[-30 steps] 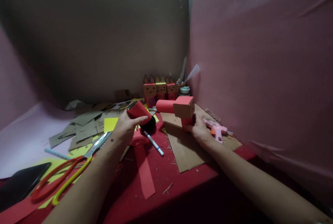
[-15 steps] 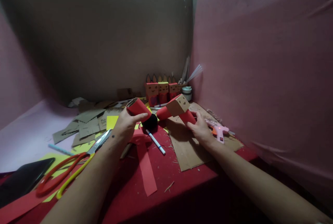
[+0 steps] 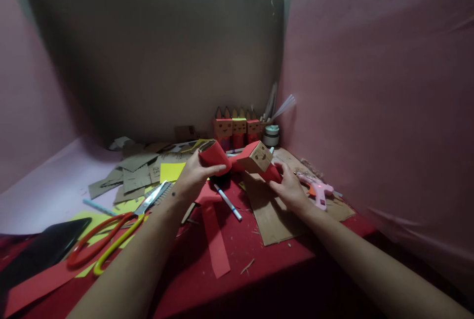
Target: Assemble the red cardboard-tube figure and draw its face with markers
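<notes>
My left hand (image 3: 195, 177) grips a red tube (image 3: 216, 156), tilted, with brown cardboard showing in its end. In my right hand (image 3: 291, 188) is a small figure with a cardboard box head (image 3: 256, 158), dots and a smile drawn on it, and red parts on either side. One red part of the figure reaches the tube; whether they are joined or only overlap, I cannot tell. Under the tube lies a dark round thing (image 3: 221, 179), mostly hidden. A white and blue marker (image 3: 227, 202) and a red paper strip (image 3: 215, 245) lie below my hands.
Orange and yellow scissors (image 3: 118, 232) lie at left beside a black flat object (image 3: 44, 250). Cardboard scraps (image 3: 137, 178) spread behind them. A pink glue gun (image 3: 317, 189) sits at right by a cardboard sheet (image 3: 274, 220). Three box-headed figures (image 3: 239, 129) stand at the back.
The red tube and the figure have come together; a gap showed between them before. The figure's head is turned and tilted a little differently. The whole view has shifted slightly.
</notes>
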Action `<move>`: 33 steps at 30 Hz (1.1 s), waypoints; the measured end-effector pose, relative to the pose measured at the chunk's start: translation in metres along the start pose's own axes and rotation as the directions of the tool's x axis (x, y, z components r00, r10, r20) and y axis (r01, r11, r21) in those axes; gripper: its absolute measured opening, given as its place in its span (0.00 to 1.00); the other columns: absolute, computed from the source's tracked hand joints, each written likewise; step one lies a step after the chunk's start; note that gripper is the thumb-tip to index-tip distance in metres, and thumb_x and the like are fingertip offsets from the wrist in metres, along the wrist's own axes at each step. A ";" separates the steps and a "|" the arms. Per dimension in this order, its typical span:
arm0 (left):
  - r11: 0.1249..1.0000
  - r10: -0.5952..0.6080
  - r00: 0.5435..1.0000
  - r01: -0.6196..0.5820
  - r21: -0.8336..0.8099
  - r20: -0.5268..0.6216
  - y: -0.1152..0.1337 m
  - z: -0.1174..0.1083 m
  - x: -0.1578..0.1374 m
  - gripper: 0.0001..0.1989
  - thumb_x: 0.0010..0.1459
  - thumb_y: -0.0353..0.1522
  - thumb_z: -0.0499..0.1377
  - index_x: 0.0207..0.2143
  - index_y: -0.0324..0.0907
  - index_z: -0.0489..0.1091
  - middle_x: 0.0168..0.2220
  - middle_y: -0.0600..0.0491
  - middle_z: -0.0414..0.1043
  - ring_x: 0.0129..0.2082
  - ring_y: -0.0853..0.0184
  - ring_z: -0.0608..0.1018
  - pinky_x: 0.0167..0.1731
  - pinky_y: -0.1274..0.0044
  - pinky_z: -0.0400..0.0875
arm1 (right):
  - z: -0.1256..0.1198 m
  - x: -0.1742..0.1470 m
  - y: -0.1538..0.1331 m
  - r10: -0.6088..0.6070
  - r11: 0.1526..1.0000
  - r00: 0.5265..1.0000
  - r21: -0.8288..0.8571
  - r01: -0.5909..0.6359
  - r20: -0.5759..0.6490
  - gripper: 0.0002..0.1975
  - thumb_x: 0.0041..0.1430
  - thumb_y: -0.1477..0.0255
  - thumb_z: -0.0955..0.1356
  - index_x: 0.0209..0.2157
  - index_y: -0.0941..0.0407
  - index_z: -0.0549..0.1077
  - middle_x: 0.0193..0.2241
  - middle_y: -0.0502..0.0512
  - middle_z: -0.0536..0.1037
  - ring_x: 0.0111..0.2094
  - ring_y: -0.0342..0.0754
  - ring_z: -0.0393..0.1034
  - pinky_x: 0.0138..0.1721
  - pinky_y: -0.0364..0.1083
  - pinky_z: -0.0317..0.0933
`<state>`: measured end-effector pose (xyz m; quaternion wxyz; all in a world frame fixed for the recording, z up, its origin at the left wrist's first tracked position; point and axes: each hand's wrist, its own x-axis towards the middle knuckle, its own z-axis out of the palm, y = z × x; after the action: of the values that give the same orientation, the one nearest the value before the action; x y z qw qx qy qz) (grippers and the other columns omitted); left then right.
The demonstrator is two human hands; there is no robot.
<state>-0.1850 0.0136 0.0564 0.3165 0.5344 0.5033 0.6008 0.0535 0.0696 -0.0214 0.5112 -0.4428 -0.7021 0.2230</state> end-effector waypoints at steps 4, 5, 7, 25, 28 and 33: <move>1.000 0.012 0.998 -0.010 -0.019 0.067 -0.001 0.005 -0.003 0.28 0.31 0.34 0.74 0.37 0.40 0.69 0.32 0.53 0.75 0.31 0.64 0.75 0.33 0.73 0.71 | -0.006 -0.007 -0.003 -0.063 0.995 0.998 -0.081 0.062 -0.010 0.21 0.48 0.71 0.68 0.47 0.55 0.70 0.46 0.64 0.75 0.51 0.64 0.70 0.55 0.63 0.62; 1.000 0.018 0.996 -0.016 -0.020 0.088 -0.001 0.006 -0.004 0.29 0.32 0.34 0.74 0.39 0.40 0.69 0.33 0.53 0.75 0.32 0.64 0.76 0.33 0.73 0.71 | -0.008 -0.009 -0.004 -0.082 0.992 0.997 -0.101 0.081 -0.011 0.21 0.49 0.71 0.68 0.47 0.55 0.70 0.47 0.65 0.75 0.52 0.65 0.69 0.56 0.65 0.61; 0.999 0.025 0.991 -0.022 -0.027 0.130 -0.002 0.008 -0.006 0.31 0.34 0.33 0.74 0.42 0.40 0.69 0.35 0.53 0.75 0.34 0.63 0.76 0.33 0.73 0.71 | -0.010 -0.012 -0.007 -0.115 0.985 0.993 -0.129 0.113 -0.006 0.21 0.49 0.71 0.68 0.48 0.55 0.70 0.47 0.65 0.74 0.53 0.65 0.68 0.57 0.65 0.60; 0.984 0.120 0.938 -0.068 -0.166 0.326 0.019 0.005 -0.021 0.29 0.44 0.30 0.74 0.49 0.41 0.70 0.42 0.52 0.78 0.38 0.66 0.78 0.37 0.78 0.73 | -0.044 -0.034 -0.087 -0.507 0.861 0.860 -0.063 0.504 -0.053 0.18 0.61 0.74 0.69 0.53 0.53 0.70 0.48 0.60 0.76 0.48 0.54 0.74 0.48 0.56 0.72; 0.971 0.187 0.888 -0.102 -0.216 0.420 0.024 0.008 -0.027 0.29 0.47 0.30 0.73 0.51 0.41 0.70 0.45 0.50 0.77 0.43 0.64 0.79 0.41 0.77 0.74 | -0.033 -0.021 -0.098 -0.436 0.899 0.897 0.090 0.430 0.070 0.31 0.57 0.67 0.73 0.61 0.54 0.64 0.57 0.64 0.71 0.58 0.57 0.68 0.58 0.60 0.66; 0.970 0.222 0.789 -0.121 -0.209 0.573 0.027 0.012 -0.035 0.31 0.52 0.31 0.70 0.58 0.42 0.66 0.49 0.47 0.76 0.47 0.60 0.79 0.46 0.73 0.74 | -0.012 0.002 -0.107 -0.228 0.886 0.856 0.463 -0.015 0.464 0.42 0.47 0.64 0.77 0.63 0.51 0.63 0.54 0.60 0.73 0.54 0.57 0.71 0.55 0.59 0.67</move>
<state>-0.1613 -0.0231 0.0701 0.4435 0.7112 0.2786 0.4690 0.0223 0.0153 0.0660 0.4092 -0.1974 -0.7641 0.4580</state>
